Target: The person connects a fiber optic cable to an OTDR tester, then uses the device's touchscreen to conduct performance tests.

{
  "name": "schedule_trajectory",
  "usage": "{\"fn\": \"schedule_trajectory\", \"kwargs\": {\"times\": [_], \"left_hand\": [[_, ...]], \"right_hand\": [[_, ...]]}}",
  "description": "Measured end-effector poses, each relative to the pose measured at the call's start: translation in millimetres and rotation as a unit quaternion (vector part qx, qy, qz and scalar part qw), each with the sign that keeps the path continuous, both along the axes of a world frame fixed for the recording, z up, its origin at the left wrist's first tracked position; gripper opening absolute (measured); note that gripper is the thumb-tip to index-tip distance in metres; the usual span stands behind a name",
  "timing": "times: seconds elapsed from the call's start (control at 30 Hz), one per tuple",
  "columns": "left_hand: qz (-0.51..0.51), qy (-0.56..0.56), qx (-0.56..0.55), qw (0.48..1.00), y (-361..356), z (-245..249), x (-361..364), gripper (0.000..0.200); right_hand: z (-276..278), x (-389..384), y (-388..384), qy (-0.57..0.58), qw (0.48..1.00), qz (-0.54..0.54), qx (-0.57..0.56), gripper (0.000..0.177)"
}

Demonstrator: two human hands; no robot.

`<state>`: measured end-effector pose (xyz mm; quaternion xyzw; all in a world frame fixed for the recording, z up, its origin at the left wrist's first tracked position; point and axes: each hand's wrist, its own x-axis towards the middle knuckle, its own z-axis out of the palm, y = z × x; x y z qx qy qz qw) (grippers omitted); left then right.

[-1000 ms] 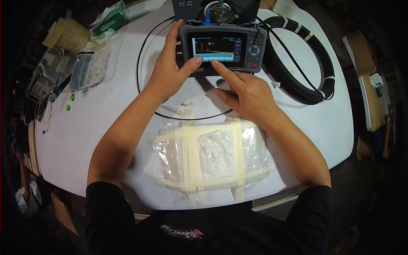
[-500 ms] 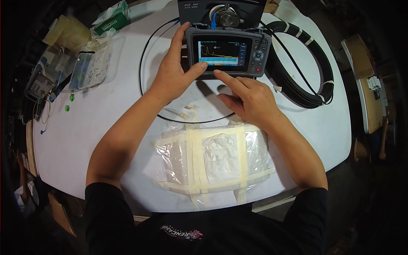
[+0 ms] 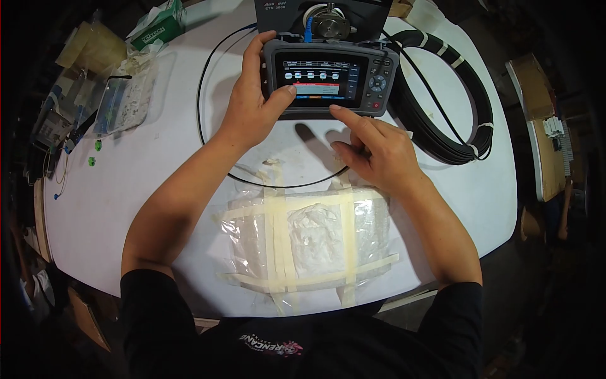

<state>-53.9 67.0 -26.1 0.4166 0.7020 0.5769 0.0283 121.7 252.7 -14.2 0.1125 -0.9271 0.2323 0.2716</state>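
Observation:
An OTDR tester (image 3: pixel 379 96) in a grey rugged case stands tilted up at the far side of the table. Its screen (image 3: pixel 322 79) shows a row of small icons above a table with a red line. My left hand (image 3: pixel 255 104) grips the tester's left side, fingers behind the case and thumb over the lower left of the screen. My right hand (image 3: pixel 379 142) holds nothing; its index fingertip is right at the lower bezel, thumb apart and the other fingers bent. A blue fibre connector (image 3: pixel 308 29) is plugged into the tester's top.
Behind the tester stands a dark case (image 3: pixel 278 19) with a metal fitting. A coil of black cable (image 3: pixel 435 136) lies to the right. Nearer me is a taped plastic-wrapped pad (image 3: pixel 315 243). At left are a clear tub (image 3: pixel 129 104), a green tissue box (image 3: pixel 158 25) and green bits (image 3: pixel 95 150).
The tester's screen has switched from a yellow trace graph to a row of icons with a red-highlighted table. My right index finger has shifted slightly right along the lower bezel.

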Motion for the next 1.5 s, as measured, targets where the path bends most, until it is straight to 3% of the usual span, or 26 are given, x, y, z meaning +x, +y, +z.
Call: {"fn": "schedule_trajectory", "kwargs": {"times": [0.33, 0.5, 0.77, 1.1, 1.17, 1.5], "left_hand": [[-0.032, -0.025, 0.015, 0.999, 3, 4, 4, 0.091], [0.017, 0.044, -0.025, 0.999, 1, 5, 8, 0.094], [0.005, 0.018, -0.004, 1.000, 2, 6, 7, 0.092], [0.001, 0.001, 0.006, 1.000, 2, 2, 4, 0.085], [0.001, -0.015, 0.004, 1.000, 0, 3, 6, 0.084], [-0.005, -0.022, 0.008, 1.000, 0, 4, 6, 0.083]], "right_hand": [[-3, 7, 13, -0.032, 0.999, -0.028, -0.030, 0.071], [-5, 2, 10, -0.037, 0.997, -0.035, -0.051, 0.075], [-5, -9, -3, -0.008, 1.000, -0.012, 0.007, 0.088], [-11, -7, 12, 0.024, 1.000, 0.018, 0.008, 0.088], [-9, -5, 13, -0.027, 0.998, -0.048, -0.019, 0.087], [-3, -5, 10, -0.002, 0.997, -0.078, -0.007, 0.087]]}}
